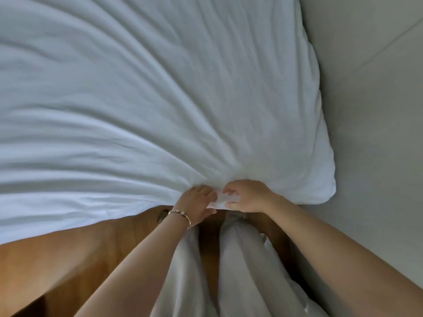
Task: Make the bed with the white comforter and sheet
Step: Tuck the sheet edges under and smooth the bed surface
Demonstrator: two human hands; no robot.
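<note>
The white comforter lay spread over the bed, filling the far and left parts of the view, its creases fanning out from 1 gathered spot on the near edge. At that spot both hands met. The left hand gripped the fabric edge with curled fingers, thumb underneath, and wore a thin bracelet on the wrist. The right hand pinched the same bunched edge just beside it, fingers curled over the top and thumb below. Between the 2 hands a small fold of white cloth stood up. The comforter's right corner hung rounded near the pale wall on the right. Below the edge, the wooden floor showed on the near left. The person's legs in white trousers stood close against the bed. Whether a separate sheet lay beneath could not be told.
</note>
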